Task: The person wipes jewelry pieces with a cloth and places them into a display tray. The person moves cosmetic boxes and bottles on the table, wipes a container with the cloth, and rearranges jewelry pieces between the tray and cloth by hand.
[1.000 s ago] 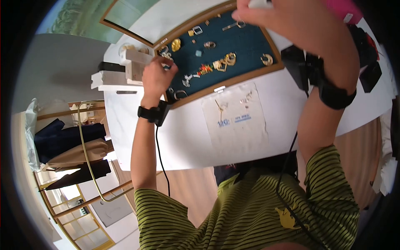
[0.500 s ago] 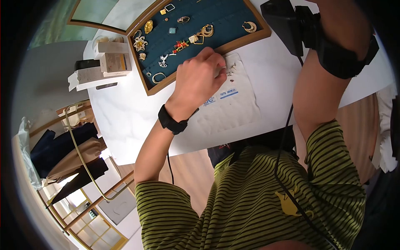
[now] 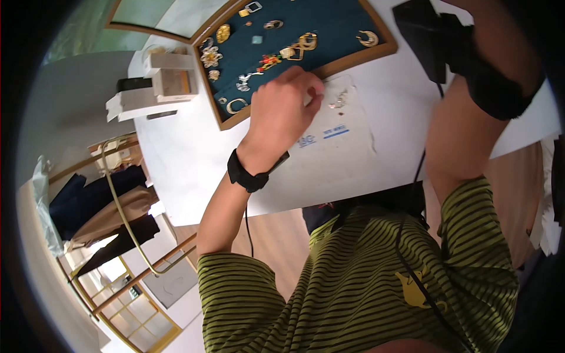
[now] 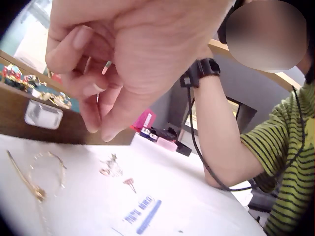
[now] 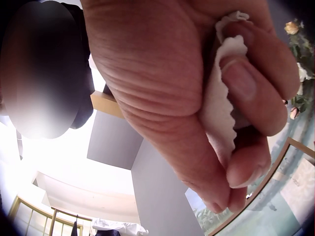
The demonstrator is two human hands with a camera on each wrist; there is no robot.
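Note:
My left hand (image 3: 282, 109) hangs over the near edge of the jewelry case (image 3: 359, 57) and the pale printed cloth (image 3: 335, 156). In the left wrist view its fingers are loosely bent, thumb and forefinger tips close, with nothing visible between them. Below that hand (image 4: 133, 54) lie a gold-coloured chain piece (image 4: 39, 192), a silvery piece (image 4: 112, 167) and a small reddish piece (image 4: 129, 184). My right hand (image 5: 152, 73) grips a folded white cloth (image 5: 220, 108) with a scalloped edge; the head view cuts this hand off at the top.
Brooches, rings and hoops lie on the case's dark green lining (image 3: 329, 23). Small boxes (image 3: 173, 82) stand left of the case, whose glass lid (image 3: 153, 15) is raised. A clothes rack (image 3: 112, 182) stands left of the table. Cables run down from both wrists.
My left hand has moved from the left end of the case rightward and nearer me, to beside the printed cloth. My right hand has left the top of the head view.

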